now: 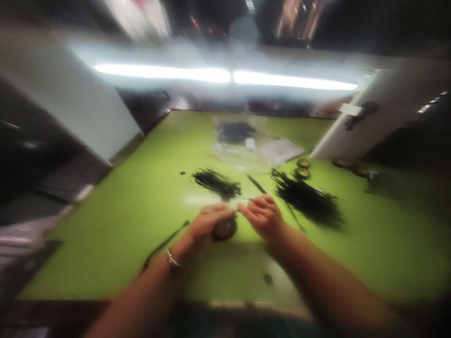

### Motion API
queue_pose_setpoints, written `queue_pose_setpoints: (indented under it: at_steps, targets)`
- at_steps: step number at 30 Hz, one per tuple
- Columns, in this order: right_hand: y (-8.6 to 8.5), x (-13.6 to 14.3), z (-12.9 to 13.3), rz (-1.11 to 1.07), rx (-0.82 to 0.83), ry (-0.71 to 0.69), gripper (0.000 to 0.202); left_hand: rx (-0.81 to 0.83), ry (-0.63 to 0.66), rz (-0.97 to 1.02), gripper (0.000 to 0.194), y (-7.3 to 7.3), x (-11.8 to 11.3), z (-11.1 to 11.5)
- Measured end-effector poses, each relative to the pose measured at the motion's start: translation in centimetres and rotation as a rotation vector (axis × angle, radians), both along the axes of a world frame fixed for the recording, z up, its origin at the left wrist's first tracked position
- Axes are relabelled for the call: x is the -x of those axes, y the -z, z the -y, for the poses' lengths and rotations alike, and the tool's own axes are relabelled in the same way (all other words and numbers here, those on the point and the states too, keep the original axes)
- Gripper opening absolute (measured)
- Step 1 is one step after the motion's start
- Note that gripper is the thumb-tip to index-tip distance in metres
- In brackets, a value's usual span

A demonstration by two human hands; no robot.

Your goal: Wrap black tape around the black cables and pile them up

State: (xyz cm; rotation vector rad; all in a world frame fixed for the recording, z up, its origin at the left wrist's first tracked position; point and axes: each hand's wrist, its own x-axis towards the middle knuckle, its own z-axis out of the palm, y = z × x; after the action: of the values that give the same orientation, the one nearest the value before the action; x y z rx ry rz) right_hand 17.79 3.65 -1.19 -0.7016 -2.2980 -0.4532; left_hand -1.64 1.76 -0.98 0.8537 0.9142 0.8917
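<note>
My left hand (212, 219), with a bracelet at the wrist, is closed, thumb and fingers pressed together. A dark roll of tape (225, 229) sits in it, below the thumb. My right hand (263, 215) faces it a short gap away, fingers curled in a pinch. A thin dark cable (245, 199) shows at its fingertips; blur hides its ends. Just beyond my hands lies a bundle of black cables (216, 183). To the right of my right hand spreads a larger bundle of black cables (306, 197).
On the green table (116, 234) lie a clear plastic bag (236, 136) of black items, a white sheet (283, 150), and several tape rolls (303, 173). A dark slim tool (256, 184) lies beyond my right hand. A black strip (165, 241) lies by my left forearm. White panels (352, 122) flank the table.
</note>
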Motion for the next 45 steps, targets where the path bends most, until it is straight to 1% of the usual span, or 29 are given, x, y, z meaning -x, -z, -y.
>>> queue_pose_setpoints:
  at_steps: [1, 2, 3, 5, 6, 7, 8, 10, 12, 14, 15, 17, 18, 20, 22, 23, 25, 27, 28, 30, 32, 34, 36, 37, 39, 42, 44, 45]
  targets:
    - [0.2, 0.0, -0.1, 0.009, 0.037, 0.014, 0.020, -0.038, -0.025, -0.045, 0.026, 0.1, 0.0, 0.0]
    - [0.2, 0.0, -0.2, 0.020, 0.085, 0.031, 0.020, -0.117, -0.060, -0.117, 0.024, 0.2, 0.1, -0.1]
    - [0.3, 0.0, -0.4, 0.029, 0.140, 0.042, 0.018, -0.238, -0.098, -0.219, 0.020, 0.3, 0.1, -0.1]
    - [0.2, 0.1, -0.6, 0.026, 0.262, 0.034, 0.016, -0.560, -0.160, -0.458, 0.013, 0.5, 0.3, -0.1]
    - [0.1, 0.1, -0.7, 0.022, 0.329, 0.016, 0.016, -0.724, -0.171, -0.564, 0.010, 0.6, 0.3, 0.0]
    - [0.1, 0.1, -0.8, 0.024, 0.390, -0.003, 0.016, -0.865, -0.166, -0.648, 0.008, 0.7, 0.4, 0.0]
    - [0.1, 0.1, -0.8, 0.030, 0.439, -0.022, 0.016, -0.973, -0.148, -0.708, 0.007, 0.8, 0.4, 0.1]
    - [0.2, 0.1, -1.0, 0.042, 0.513, -0.053, 0.013, -1.095, -0.106, -0.773, 0.011, 1.0, 0.5, 0.2]
    - [0.3, 0.1, -1.0, 0.019, 0.580, -0.096, 0.014, -1.145, -0.094, -0.787, 0.015, 1.1, 0.4, 0.3]
    - [0.2, -0.1, -0.9, -0.024, 0.621, -0.134, 0.014, -1.154, -0.096, -0.742, 0.015, 1.0, 0.3, 0.3]
    - [0.1, -0.2, -0.8, -0.036, 0.613, -0.131, 0.014, -1.140, -0.095, -0.704, 0.015, 0.9, 0.2, 0.3]
    - [-0.3, -0.2, -0.5, -0.031, 0.515, -0.063, 0.014, -1.038, -0.072, -0.619, 0.016, 0.6, 0.2, 0.2]
    - [-0.6, -0.3, -0.3, -0.012, 0.438, -0.016, 0.015, -0.945, -0.055, -0.568, 0.023, 0.5, 0.3, 0.2]
    - [-1.0, -0.3, 0.0, 0.035, 0.265, 0.067, 0.017, -0.714, -0.026, -0.450, 0.046, 0.1, 0.4, 0.1]
    - [-1.2, -0.4, 0.1, 0.061, 0.108, 0.102, 0.019, -0.494, -0.011, -0.316, 0.066, -0.3, 0.6, 0.0]
    - [-1.3, -0.4, 0.1, 0.063, 0.049, 0.105, 0.019, -0.405, -0.008, -0.253, 0.070, -0.4, 0.7, 0.0]
    - [-1.2, -0.6, -0.1, 0.053, -0.030, 0.103, 0.017, -0.270, -0.015, -0.133, 0.064, -0.8, 0.7, -0.1]
    - [-1.0, -0.8, -0.2, 0.035, -0.058, 0.094, 0.016, -0.176, -0.046, -0.019, 0.056, -1.0, 0.5, -0.1]
    - [-0.8, -0.7, -0.1, 0.019, -0.059, 0.092, 0.016, -0.143, -0.064, 0.028, 0.054, -1.1, 0.4, -0.1]
    - [-0.3, -0.5, 0.0, -0.012, -0.050, 0.073, 0.017, -0.094, -0.119, 0.079, 0.056, -1.1, 0.1, 0.0]
    - [0.3, -0.2, 0.2, -0.022, -0.027, 0.042, 0.018, -0.064, -0.195, 0.065, 0.056, -1.1, -0.1, 0.1]
    - [0.7, 0.3, 0.3, -0.020, 0.016, 0.032, 0.016, -0.065, -0.258, 0.022, 0.055, -1.0, -0.2, 0.2]
    - [0.9, 0.6, 0.3, -0.028, 0.114, 0.055, 0.014, -0.116, -0.285, -0.038, 0.049, -0.9, -0.3, 0.2]
    - [0.8, 0.7, 0.2, -0.042, 0.179, 0.064, 0.014, -0.174, -0.289, -0.089, 0.045, -0.8, -0.2, 0.3]
    - [0.6, 0.9, 0.1, -0.079, 0.323, 0.051, 0.012, -0.351, -0.286, -0.234, 0.037, -0.4, -0.1, 0.3]
    - [0.4, 1.0, 0.0, -0.098, 0.550, -0.031, 0.012, -0.638, -0.247, -0.430, 0.035, 0.3, 0.1, 0.5]
    - [0.3, 1.0, 0.0, -0.097, 0.717, -0.074, 0.015, -0.736, -0.216, -0.479, 0.035, 0.6, 0.1, 0.6]
    - [0.2, 1.0, 0.0, -0.107, 0.784, -0.084, 0.017, -0.746, -0.206, -0.483, 0.035, 0.6, 0.1, 0.7]
